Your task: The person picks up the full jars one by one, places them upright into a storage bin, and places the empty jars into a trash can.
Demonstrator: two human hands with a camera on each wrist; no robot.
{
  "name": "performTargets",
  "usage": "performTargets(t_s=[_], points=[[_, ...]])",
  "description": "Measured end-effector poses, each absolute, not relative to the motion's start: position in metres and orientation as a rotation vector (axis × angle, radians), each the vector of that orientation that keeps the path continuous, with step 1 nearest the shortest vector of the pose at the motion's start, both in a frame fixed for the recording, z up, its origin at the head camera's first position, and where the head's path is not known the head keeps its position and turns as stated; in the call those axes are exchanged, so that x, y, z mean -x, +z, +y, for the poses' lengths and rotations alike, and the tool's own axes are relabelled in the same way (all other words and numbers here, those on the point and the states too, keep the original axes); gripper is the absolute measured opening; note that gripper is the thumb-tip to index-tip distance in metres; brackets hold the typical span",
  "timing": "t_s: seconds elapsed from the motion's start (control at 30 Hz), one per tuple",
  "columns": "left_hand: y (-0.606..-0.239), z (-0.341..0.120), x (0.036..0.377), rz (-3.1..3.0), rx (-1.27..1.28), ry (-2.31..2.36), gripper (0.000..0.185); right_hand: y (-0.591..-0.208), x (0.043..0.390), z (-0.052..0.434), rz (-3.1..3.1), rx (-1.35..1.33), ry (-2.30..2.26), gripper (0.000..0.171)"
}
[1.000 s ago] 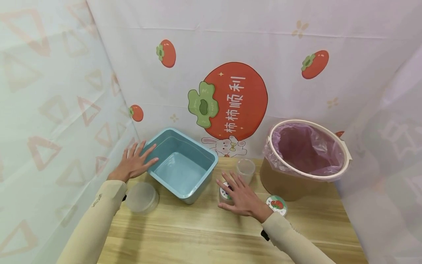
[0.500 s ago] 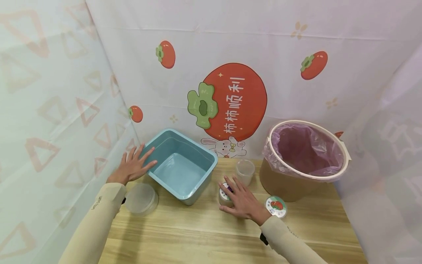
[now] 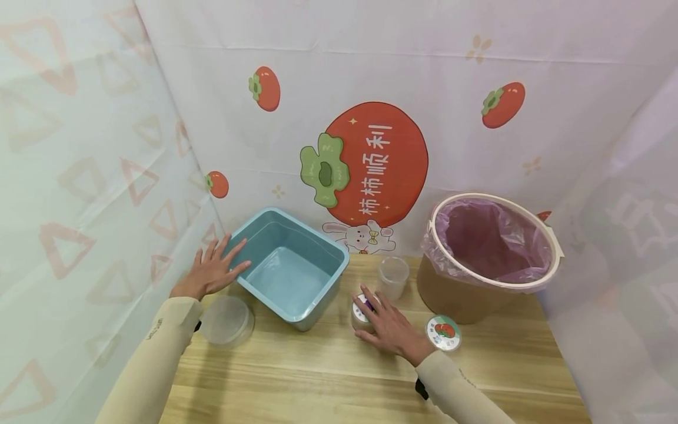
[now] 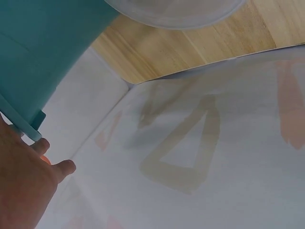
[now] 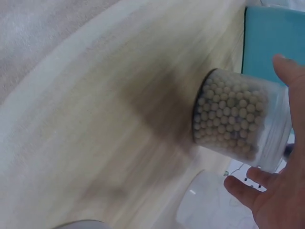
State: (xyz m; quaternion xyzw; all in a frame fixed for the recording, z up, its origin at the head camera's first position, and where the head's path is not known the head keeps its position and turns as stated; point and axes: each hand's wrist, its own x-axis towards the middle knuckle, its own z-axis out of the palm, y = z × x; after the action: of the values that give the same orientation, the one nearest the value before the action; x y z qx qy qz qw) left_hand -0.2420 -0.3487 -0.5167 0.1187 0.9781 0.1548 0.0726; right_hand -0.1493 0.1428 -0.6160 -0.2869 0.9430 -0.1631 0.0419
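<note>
Fingers spread, my left hand (image 3: 208, 277) lies over the left rim of a blue plastic basin (image 3: 318, 227). In the left wrist view its fingertips are right at the rim of the basin (image 4: 38, 57). My right hand (image 3: 393, 331) is spread over the white printed lid of a clear jar (image 3: 360, 323). Seen from the right wrist, the jar (image 5: 228, 119) stands upright, filled with small round beige beans, with the thumb and fingers (image 5: 240, 191) extended about its top. Part of the lid is hidden under the hand.
A round frosted container (image 3: 226, 320) stands below my left wrist. Behind my right hand is a small translucent container (image 3: 393, 277). A round lid with a tomato picture (image 3: 444, 333) is beside my right wrist, near a brown bin (image 3: 455, 294) with a purple bag.
My right hand has come slightly down and toward me onto the jar's lid. The left hand stays at the basin's rim.
</note>
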Motion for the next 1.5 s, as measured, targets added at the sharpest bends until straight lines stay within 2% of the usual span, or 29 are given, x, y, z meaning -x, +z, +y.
performTargets(t_s=[0.2,0.87,1.27,1.5], points=[[-0.518,-0.347,0.241,2.934,-0.354,0.460,0.082,-0.626,0.146,0.143,2.912,0.878,-0.516,0.097],[-0.518,-0.345,0.241,2.936,-0.357,0.488,0.081,-0.632,0.142,0.142,3.000,0.938,-0.573,0.084],[-0.521,-0.349,0.240,2.933,-0.372,0.493,0.082,-0.595,0.132,0.143,3.079,0.864,-0.606,0.085],[-0.517,-0.347,0.240,2.928,-0.360,0.489,0.082,-0.564,0.129,0.147,3.191,0.998,-0.657,0.088]])
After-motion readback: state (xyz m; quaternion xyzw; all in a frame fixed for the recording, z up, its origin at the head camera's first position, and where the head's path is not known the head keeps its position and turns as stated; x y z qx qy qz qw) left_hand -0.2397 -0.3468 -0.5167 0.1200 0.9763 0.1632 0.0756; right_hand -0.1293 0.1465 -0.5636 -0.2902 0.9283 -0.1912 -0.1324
